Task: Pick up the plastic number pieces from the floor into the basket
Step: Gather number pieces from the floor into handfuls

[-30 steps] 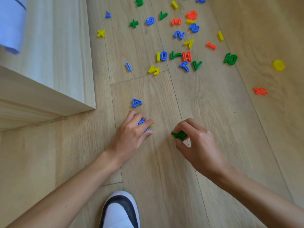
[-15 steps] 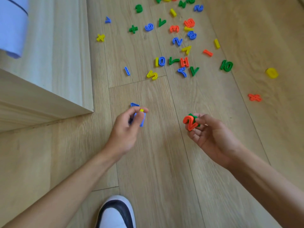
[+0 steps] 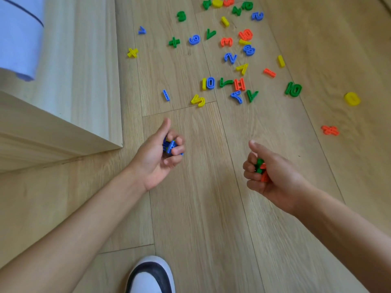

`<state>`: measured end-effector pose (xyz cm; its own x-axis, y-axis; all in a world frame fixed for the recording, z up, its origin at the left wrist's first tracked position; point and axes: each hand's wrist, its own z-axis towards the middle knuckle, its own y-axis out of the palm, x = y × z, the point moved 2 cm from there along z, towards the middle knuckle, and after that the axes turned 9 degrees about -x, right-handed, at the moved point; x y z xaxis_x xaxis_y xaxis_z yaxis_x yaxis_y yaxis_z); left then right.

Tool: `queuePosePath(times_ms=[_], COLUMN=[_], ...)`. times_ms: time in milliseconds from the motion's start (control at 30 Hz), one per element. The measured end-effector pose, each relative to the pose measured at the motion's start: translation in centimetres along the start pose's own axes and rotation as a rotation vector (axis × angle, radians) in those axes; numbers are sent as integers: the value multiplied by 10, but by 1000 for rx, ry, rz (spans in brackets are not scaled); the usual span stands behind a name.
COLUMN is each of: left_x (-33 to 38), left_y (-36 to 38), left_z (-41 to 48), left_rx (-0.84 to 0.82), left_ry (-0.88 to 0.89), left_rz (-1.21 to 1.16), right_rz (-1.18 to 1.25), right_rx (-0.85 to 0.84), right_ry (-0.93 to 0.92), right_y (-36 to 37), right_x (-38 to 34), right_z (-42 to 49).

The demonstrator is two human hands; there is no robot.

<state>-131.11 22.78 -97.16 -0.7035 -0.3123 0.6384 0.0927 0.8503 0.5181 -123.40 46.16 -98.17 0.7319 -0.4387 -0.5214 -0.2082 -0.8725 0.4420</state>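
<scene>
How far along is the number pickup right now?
Early. No basket shows, so nothing is confirmed binned. The left hand grips blue pieces, the right hand green and orange pieces. Many lie scattered on the floor ahead, like the yellow 5 and green 10.

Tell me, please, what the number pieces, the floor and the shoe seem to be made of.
The number pieces look like moulded plastic: bright uniform colours, raised rims, slight sheen. The floor is wood-look planks, laminate or real wood, I cannot tell: grain, seams, satin glare. The shoe has a smooth white toe, perhaps rubber or synthetic leather.
</scene>
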Motion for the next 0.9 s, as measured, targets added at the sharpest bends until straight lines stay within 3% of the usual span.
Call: queuePosePath(times_ms=[33, 167, 267, 367, 533, 700, 800, 900], left_x=[4, 16, 16, 8, 1, -3, -3, -3], left_y=[-2, -13, -16, -17, -28, -34, -38, -37], left_z=[1, 8, 10, 15, 19, 23, 24, 25], left_rx=[58, 165, 245, 299, 239, 236, 227, 234], left_ry=[52, 356, 386, 391, 400, 449, 420, 391], left_rz=[219, 1473, 1830, 1986, 2083, 2105, 2107, 2096], right_rz=[-58, -242, -411, -744, -1219, -1511, -1689, -1788], right_rx=[2, 44, 193, 371, 678, 828, 819, 785], right_ry=[-13, -143, -259, -375, -608, -476, -350, -381], right_y=[0, -9, -28, -49, -104, -150, -160, -163], right_x=[-1, -12, -22, -31, -64, -83, -85, -87], right_z=[0, -1, -3, -8, -20, -16, -10, -8])
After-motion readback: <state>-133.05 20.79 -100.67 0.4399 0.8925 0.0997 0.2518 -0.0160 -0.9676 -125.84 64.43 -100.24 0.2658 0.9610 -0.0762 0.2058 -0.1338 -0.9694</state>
